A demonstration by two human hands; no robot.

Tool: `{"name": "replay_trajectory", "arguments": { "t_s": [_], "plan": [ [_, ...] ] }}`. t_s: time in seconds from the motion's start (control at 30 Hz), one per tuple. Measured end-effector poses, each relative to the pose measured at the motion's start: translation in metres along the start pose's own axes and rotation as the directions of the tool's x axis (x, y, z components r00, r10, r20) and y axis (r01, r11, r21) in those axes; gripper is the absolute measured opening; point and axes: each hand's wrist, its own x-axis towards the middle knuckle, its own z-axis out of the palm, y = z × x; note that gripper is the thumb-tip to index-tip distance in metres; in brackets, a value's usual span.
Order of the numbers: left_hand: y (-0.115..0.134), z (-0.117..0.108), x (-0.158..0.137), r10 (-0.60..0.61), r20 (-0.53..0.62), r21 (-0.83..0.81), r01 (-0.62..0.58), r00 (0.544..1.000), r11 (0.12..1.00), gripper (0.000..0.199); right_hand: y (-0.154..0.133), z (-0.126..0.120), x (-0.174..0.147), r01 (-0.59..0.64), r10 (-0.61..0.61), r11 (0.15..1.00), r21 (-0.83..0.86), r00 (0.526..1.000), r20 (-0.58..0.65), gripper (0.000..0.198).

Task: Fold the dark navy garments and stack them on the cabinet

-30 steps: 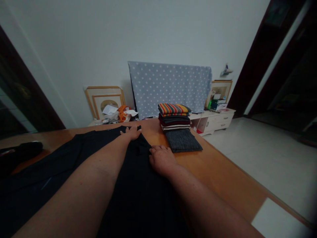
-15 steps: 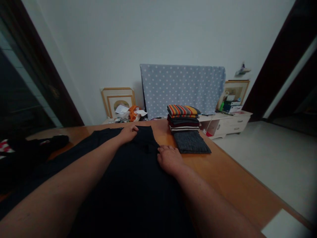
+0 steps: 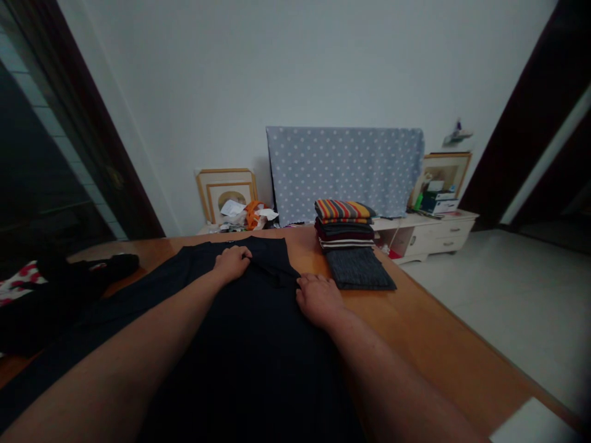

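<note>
A dark navy shirt (image 3: 249, 332) lies spread over the wooden table (image 3: 406, 332), its far edge near the table's back. My left hand (image 3: 232, 263) is closed on the cloth near the upper part of the shirt, and a raised fold runs from its fingers to the right. At the shirt's right edge, my right hand (image 3: 319, 299) has its fingers bent over the fabric, with the thumb side against the cloth. Its fingertips touch the edge close to a stack of folded clothes (image 3: 346, 227). The near part of the shirt is too dark to make out.
A dark pile of clothing (image 3: 87, 271) with a red and white patterned piece (image 3: 21, 283) lies at the left. A white object (image 3: 530, 424) sits at the near right corner. Behind the table are a low white cabinet (image 3: 443, 237) and a polka-dot cloth (image 3: 344, 166).
My left hand has drawn slightly back and left with the cloth, making a fold across the upper shirt. My right hand stays at the right edge. The view has shifted a little.
</note>
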Motion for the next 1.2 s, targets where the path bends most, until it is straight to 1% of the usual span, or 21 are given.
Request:
{"name": "replay_trajectory", "arguments": {
  "t_s": [0.07,0.1,0.13,0.17,0.23,0.27,0.33,0.4,0.47,0.57,0.67,0.73,0.8,0.9,1.0,1.07,1.2],
  "plan": [
    [0.002,-0.004,-0.003,-0.056,-0.002,0.023,0.056,0.998,0.998,0.027,0.0,0.001,0.0,-0.002,0.002,1.0,-0.003,1.0,0.0,0.041],
    [0.004,-0.005,-0.005,-0.062,-0.014,0.028,0.062,0.998,0.998,0.027,0.0,0.001,0.0,-0.003,0.003,1.0,-0.004,1.0,0.003,0.041],
    [0.007,-0.007,-0.008,-0.048,-0.039,0.026,0.049,0.998,0.998,0.027,0.0,0.001,0.001,-0.005,0.005,1.0,-0.005,1.0,0.006,0.041],
    [0.012,-0.008,-0.011,-0.011,-0.071,0.014,0.012,0.997,1.0,0.027,0.0,0.001,0.001,-0.006,0.006,1.0,-0.005,1.0,0.008,0.041],
    [0.023,-0.011,-0.017,0.137,-0.127,-0.025,-0.141,0.982,0.99,0.029,0.0,0.0,0.0,-0.007,0.007,1.0,-0.003,1.0,0.006,0.04],
    [0.03,-0.013,-0.021,0.234,-0.135,-0.048,-0.242,0.963,0.969,0.03,-0.001,0.0,0.0,-0.008,0.008,1.0,-0.002,1.0,0.004,0.04],
    [0.044,-0.015,-0.029,0.414,-0.123,-0.092,-0.426,0.902,0.9,0.032,-0.001,-0.001,0.0,-0.007,0.007,1.0,0.0,1.0,-0.001,0.039],
    [0.057,-0.016,-0.038,0.528,-0.105,-0.124,-0.537,0.843,0.834,0.034,-0.001,-0.001,-0.001,-0.007,0.007,1.0,0.001,1.0,-0.005,0.039],
    [0.068,-0.015,-0.045,0.583,-0.096,-0.14,-0.591,0.807,0.795,0.036,-0.001,-0.001,-0.002,-0.007,0.007,1.0,0.006,1.0,-0.015,0.039],
    [0.077,-0.013,-0.051,0.623,-0.082,-0.138,-0.628,0.778,0.766,0.03,0.0,0.0,-0.003,-0.008,0.009,1.0,0.011,0.999,-0.033,0.038],
    [0.08,-0.013,-0.053,0.674,-0.054,-0.139,-0.674,0.737,0.726,0.019,0.001,0.001,-0.002,-0.012,0.013,1.0,0.014,0.999,-0.05,0.035],
    [0.08,-0.014,-0.054,0.699,-0.04,-0.149,-0.696,0.714,0.703,0.016,0.002,0.0,-0.001,-0.019,0.02,1.0,0.011,0.997,-0.074,0.034],
    [0.08,-0.016,-0.057,0.701,-0.028,-0.162,-0.695,0.713,0.7,0.016,0.002,-0.001,-0.001,-0.029,0.029,1.0,0.002,0.994,-0.105,0.034],
    [0.082,-0.02,-0.063,0.683,-0.03,-0.183,-0.676,0.73,0.714,0.021,0.002,-0.001,-0.001,-0.011,0.01,1.0,-0.001,0.991,-0.134,0.038],
    [0.084,-0.022,-0.07,0.694,-0.027,-0.203,-0.683,0.72,0.701,0.024,0.003,0.0,-0.002,0.027,-0.028,1.0,-0.007,0.995,-0.101,0.038],
    [0.085,-0.022,-0.073,0.704,-0.009,-0.206,-0.69,0.71,0.694,0.025,0.003,0.001,-0.002,0.018,-0.02,1.0,-0.02,0.997,-0.077,0.036],
    [0.084,-0.021,-0.079,0.696,0.0,-0.202,-0.681,0.718,0.704,0.03,0.001,-0.001,-0.002,-0.012,0.009,0.999,-0.034,0.995,-0.1,0.034]
  ]
}}
